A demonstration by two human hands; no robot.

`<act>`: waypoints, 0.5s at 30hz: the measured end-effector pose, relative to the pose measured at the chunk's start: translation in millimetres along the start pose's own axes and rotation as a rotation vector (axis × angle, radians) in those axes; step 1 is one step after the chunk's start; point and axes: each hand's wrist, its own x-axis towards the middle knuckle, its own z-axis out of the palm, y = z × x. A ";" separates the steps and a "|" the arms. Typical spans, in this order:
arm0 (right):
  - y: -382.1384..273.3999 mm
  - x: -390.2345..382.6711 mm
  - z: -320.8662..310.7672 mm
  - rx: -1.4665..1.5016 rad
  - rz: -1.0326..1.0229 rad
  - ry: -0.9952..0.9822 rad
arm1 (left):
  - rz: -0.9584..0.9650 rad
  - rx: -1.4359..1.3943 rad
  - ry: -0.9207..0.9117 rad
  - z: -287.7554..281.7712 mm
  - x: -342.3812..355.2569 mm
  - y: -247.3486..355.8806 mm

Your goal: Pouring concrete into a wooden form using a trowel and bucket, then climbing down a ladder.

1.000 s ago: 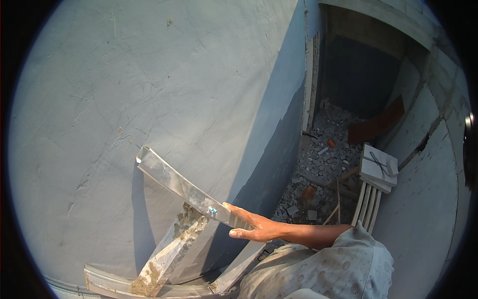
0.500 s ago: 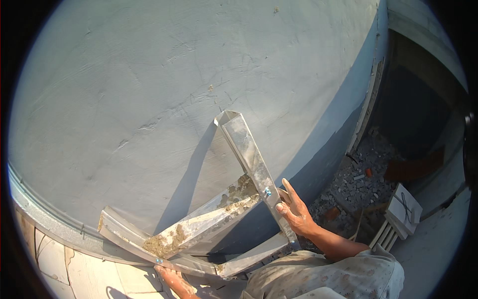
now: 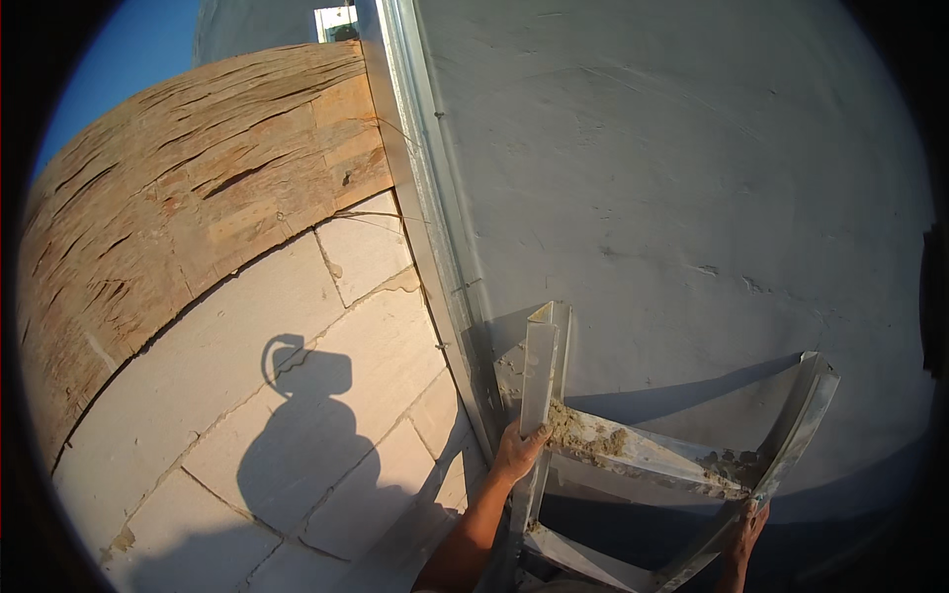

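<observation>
A plastered wall [image 3: 692, 178] is faced; white blocks [image 3: 297, 395] lie left. The mortar-caked metal frame [image 3: 643, 455] is clasped by the left hand [image 3: 518, 453] and right hand [image 3: 743, 529], fingers wrapped on its uprights.

The metal frame [image 3: 633, 455] lies flat against the grey plastered wall [image 3: 692, 178], so nothing passes behind it; mortar clumps [image 3: 583, 440] sit on its cross rail. Between its rails the wall face is open to reach. The left hand [image 3: 516, 457] grips the left upright and the right hand [image 3: 743, 529] the lower right rail. A vertical metal strip [image 3: 425, 198] blocks sideways movement to the left; beyond it the white block wall [image 3: 297, 415] is bare.
</observation>
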 end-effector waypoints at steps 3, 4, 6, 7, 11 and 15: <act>-18.2 -11.5 -6.2 -0.096 -0.008 0.047 | 0.047 0.000 0.013 13.5 6.1 -3.0; -6.3 -5.8 -5.6 -0.118 -0.029 0.038 | 0.070 0.017 0.036 11.1 4.6 -2.6; 3.3 1.2 -0.6 -0.135 -0.049 0.027 | 0.008 0.068 0.039 7.4 1.7 -2.6; -0.4 -0.1 2.7 -0.118 -0.004 0.053 | 0.009 0.072 0.041 8.8 2.7 -0.6; -28.6 -9.0 13.1 -0.061 -0.079 0.115 | 0.085 0.069 0.078 6.7 5.6 -3.5; -70.1 -16.5 19.7 -0.003 -0.257 0.174 | 0.145 0.044 0.118 14.1 5.0 4.4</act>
